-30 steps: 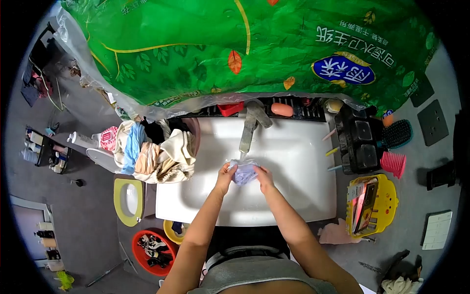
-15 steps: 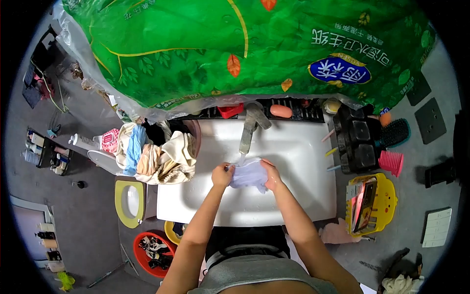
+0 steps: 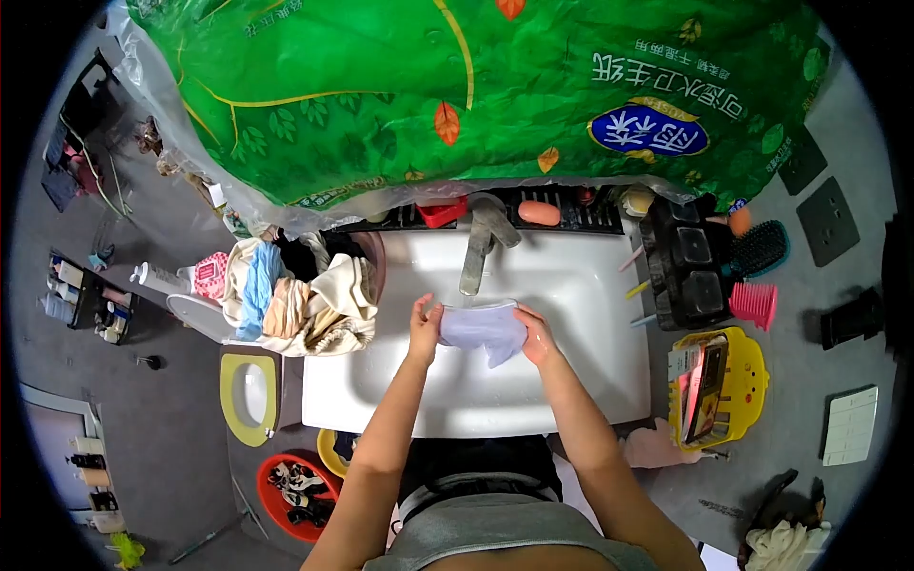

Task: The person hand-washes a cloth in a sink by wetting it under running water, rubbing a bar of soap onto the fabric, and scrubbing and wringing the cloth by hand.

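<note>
A pale lavender cloth (image 3: 484,331) is stretched between my two hands over the white sink (image 3: 381,404), its lower edge hanging loose. My left hand (image 3: 426,328) pinches its left end, and my right hand (image 3: 535,335) grips the right end. Just above the cloth's top edge is the spout of the grey faucet (image 3: 476,257). Whether water is running is hard to tell.
Piled clothes (image 3: 324,305) fill a basin at the sink's left. A huge green plastic package (image 3: 333,105) spans the far side. A black organizer (image 3: 690,257), pink comb (image 3: 754,303) and yellow basket (image 3: 752,381) stand right. A red basin (image 3: 328,485) sits lower left.
The cloth has gone from bunched up to spread out, with its top edge now pulled straight. My hands have moved farther apart. The view has shifted slightly.
</note>
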The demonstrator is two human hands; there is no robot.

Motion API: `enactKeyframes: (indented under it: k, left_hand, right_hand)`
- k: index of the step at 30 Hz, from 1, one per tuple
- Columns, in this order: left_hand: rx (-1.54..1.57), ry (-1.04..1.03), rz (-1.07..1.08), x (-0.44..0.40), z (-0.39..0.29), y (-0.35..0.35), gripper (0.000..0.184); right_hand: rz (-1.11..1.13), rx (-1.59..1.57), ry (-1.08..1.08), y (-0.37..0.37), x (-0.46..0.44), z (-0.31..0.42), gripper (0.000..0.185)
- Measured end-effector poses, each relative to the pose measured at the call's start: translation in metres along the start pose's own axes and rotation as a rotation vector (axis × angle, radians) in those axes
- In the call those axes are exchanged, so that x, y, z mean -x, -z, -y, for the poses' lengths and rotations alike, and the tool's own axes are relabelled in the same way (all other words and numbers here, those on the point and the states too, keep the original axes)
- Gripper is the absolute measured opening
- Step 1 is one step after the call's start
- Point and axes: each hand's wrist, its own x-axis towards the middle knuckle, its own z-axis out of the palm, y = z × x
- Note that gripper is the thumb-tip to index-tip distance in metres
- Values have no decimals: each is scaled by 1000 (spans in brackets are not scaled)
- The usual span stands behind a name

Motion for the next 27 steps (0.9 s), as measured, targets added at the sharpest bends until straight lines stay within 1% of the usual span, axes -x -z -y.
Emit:
enactKeyframes:
  k: [1, 3, 4, 6, 7, 10, 13, 15, 16, 17, 18, 20, 23, 26, 27]
  left_hand:
    - [-63, -28, 51, -2, -2, 4, 37]
    - [-136, -92, 91, 0, -8, 8, 38]
    - [-173, -125, 111, 2, -11, 9, 38]
    - [-212, -168, 53, 9, -17, 5, 36]
    - [-231, -189, 22, 11, -19, 5, 34]
    - [-394, -272, -60, 13, -14, 14, 26]
    - [-390, -339, -103, 31, -19, 9, 23]
    - [-312, -327, -84, 50, -30, -1, 23]
    - [-273, -321, -74, 58, -33, -4, 24]
    - [-325, -319, -4, 65, -31, -4, 27]
    - [-339, -330, 88, 78, -36, -8, 29]
    - [-732, -292, 252, 101, -45, -11, 29]
    - [-791, -233, 247, 100, -4, 10, 29]
    - [-719, -150, -43, 75, 17, 39, 27]
    - [-692, -167, -92, 63, 24, 45, 26]
  right_hand:
    - [-92, 151, 33, 0, -4, 1, 35]
    - [-278, 454, 100, -4, -12, 6, 36]
    - [-248, 455, 142, -6, -14, 8, 36]
    - [-187, 457, 225, -16, -12, 16, 36]
    - [-84, 448, 188, -12, -18, 14, 43]
    - [-162, 1143, 570, 1, -40, -4, 55]
    - [-562, 1203, 577, -4, -54, -18, 55]
    - [-919, 1031, 537, -11, -85, -60, 47]
    - [-564, 705, 386, -8, -89, -64, 47]
    - [-278, 283, 112, -5, -93, -67, 52]
    - [-133, 36, -191, -4, -97, -69, 59]
    - [747, -547, -322, -8, -100, -83, 62]
    - [652, -546, -333, -42, -67, -63, 63]
    - [300, -507, -333, -48, -50, -53, 59]
    - [270, -470, -351, -61, -36, -37, 53]
